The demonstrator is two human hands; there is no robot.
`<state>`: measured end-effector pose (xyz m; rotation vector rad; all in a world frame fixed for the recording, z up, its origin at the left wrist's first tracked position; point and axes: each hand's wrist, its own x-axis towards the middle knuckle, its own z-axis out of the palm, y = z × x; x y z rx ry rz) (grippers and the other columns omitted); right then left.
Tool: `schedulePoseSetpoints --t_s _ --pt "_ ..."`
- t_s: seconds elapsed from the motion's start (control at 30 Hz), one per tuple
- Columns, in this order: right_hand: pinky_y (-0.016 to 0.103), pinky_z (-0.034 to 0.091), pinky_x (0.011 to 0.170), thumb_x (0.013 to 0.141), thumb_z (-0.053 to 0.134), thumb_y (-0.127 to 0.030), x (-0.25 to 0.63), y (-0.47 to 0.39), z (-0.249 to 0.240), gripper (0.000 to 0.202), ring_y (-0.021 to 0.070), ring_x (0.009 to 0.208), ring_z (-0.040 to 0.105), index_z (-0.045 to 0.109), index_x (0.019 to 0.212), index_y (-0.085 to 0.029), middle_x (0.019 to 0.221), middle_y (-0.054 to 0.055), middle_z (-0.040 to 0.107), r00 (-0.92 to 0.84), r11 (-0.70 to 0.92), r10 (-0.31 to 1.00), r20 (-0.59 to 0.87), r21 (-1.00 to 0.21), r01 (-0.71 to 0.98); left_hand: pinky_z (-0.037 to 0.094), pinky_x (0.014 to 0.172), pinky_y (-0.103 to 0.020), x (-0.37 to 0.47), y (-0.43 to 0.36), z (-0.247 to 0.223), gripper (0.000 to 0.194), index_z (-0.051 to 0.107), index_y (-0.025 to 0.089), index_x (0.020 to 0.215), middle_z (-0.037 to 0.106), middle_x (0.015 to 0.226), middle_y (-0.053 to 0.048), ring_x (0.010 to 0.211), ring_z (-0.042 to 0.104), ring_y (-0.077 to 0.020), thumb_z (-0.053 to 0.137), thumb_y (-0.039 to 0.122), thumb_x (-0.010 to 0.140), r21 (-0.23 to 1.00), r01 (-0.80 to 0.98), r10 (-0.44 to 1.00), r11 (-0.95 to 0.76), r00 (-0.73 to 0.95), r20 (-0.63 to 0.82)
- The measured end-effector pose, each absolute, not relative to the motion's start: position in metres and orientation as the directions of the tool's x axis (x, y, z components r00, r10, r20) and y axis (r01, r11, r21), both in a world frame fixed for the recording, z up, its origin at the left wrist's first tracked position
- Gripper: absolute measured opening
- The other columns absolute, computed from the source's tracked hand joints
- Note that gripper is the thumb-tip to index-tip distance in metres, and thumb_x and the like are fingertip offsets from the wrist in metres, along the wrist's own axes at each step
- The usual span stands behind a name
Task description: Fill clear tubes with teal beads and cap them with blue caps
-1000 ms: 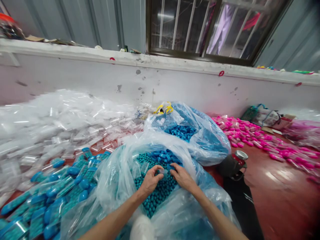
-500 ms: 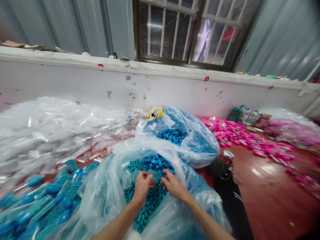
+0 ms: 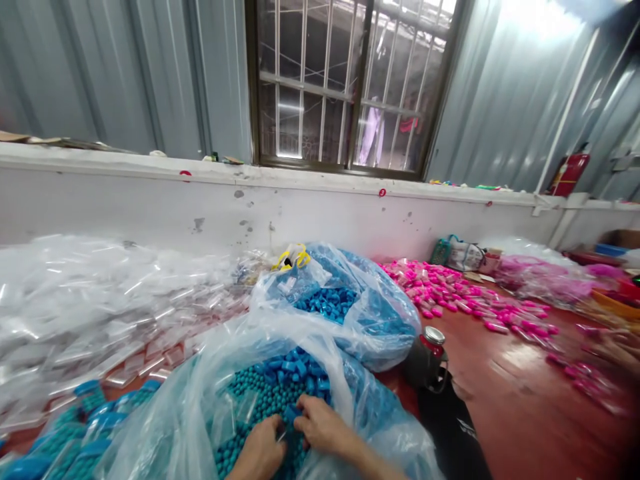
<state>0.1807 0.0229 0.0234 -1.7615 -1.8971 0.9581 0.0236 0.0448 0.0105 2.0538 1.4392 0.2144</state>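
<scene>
**Two hands at work over a bag of teal beads and blue caps**

The person's right hand (image 3: 323, 425) grips a small blue plastic cap (image 3: 292, 414) between thumb and fingers, just above the round teal beads (image 3: 270, 397). The left hand (image 3: 261, 449) is just beside it, fingers curled in; a clear glint shows at its fingertips (too blurred to tell what it is, or whether the hand is gripping it).

Both hands are over the mouth of an open, translucent plastic bag (image 3: 193, 400). Inside, a heap of blue plastic caps (image 3: 299, 371) lies at the far side of the beads, and small clear plastic containers (image 3: 223, 420) rest on the beads near the left hand.

Right behind stands a second translucent bag (image 3: 390, 320), holding more blue caps (image 3: 331, 303), with a yellow-handled bag (image 3: 293, 257) at its far edge. To the left, bead-filled containers with blue ends (image 3: 65, 437) lie in front of a broad heap of empty clear containers (image 3: 90, 300).

To the right, a dark vessel with a red neck and silver lid (image 3: 431, 353) stands by a flat black cloth item (image 3: 453, 427) on the glossy red floor (image 3: 520, 413). Farther off, pink-ended clear containers (image 3: 450, 290) are spread toward another person's blurred hand (image 3: 620, 350) at the right edge. A white wall (image 3: 320, 220) runs behind, below a barred window (image 3: 345, 87).
</scene>
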Motion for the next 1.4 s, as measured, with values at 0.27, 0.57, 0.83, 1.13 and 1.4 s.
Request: schedulePoseSetpoints --t_s 0.27,0.57,0.83,1.13,1.4 --pt "0.039 0.045 0.072 0.071 0.042 -0.001 0.181 0.021 0.027 0.034 0.0314 0.085 0.063 0.057 0.101 -0.006 0.091 0.023 0.065 -0.017 -0.019 0.994 -0.11 -0.316 0.949 0.036 0.079 -0.044 0.043 0.059 0.006 0.031 0.031 0.023 0.04 0.042 0.047 0.0 0.075 0.056 -0.0308 0.053 0.002 0.048 0.752 0.659 0.931 0.019 0.262 -0.253" --pt "0.023 0.043 0.055 0.085 0.033 -0.017 0.196 0.031 0.025 0.028 0.0138 0.063 0.059 0.046 0.11 -0.015 0.084 0.007 0.064 -0.044 -0.114 0.97 -0.241 -0.603 0.789 0.043 0.056 -0.03 0.058 0.053 -0.004 0.014 0.047 0.019 0.072 0.045 0.055 0.005 0.058 0.051 -0.0157 0.057 0.019 0.061 0.857 0.307 0.782 0.413 0.363 -0.507" --pt "0.018 0.036 0.047 0.088 0.031 -0.023 0.202 0.027 0.026 0.028 0.0077 0.046 0.042 0.05 0.107 -0.018 0.061 -0.004 0.047 -0.124 -0.073 0.982 -0.14 -0.899 0.432 0.042 0.057 -0.024 0.034 0.045 0.013 0.044 0.047 0.019 0.088 0.053 0.066 0.006 0.06 0.052 -0.011 0.07 0.03 0.052 0.829 -0.02 0.723 0.559 0.5 -0.476" --pt "0.018 0.037 0.045 0.085 0.037 -0.021 0.187 0.022 0.03 0.027 0.0086 0.045 0.046 0.055 0.105 -0.014 0.057 -0.004 0.047 -0.202 -0.05 0.967 -0.159 -0.888 0.457 0.043 0.053 -0.026 0.029 0.035 0.017 0.062 0.041 0.018 0.103 0.059 0.074 0.0 0.058 0.058 -0.0143 0.073 0.036 0.053 0.826 -0.157 0.764 0.542 0.502 -0.405" --pt "0.017 0.037 0.044 0.083 0.036 -0.019 0.181 0.009 0.042 0.025 0.0088 0.044 0.049 0.056 0.099 -0.018 0.06 -0.002 0.055 -0.205 -0.045 0.962 -0.178 -0.849 0.527 0.043 0.042 -0.024 0.025 0.03 0.011 0.056 0.044 0.016 0.105 0.057 0.068 0.002 0.054 0.055 -0.0143 0.066 0.034 0.057 0.889 0.021 0.83 0.457 0.349 -0.435"
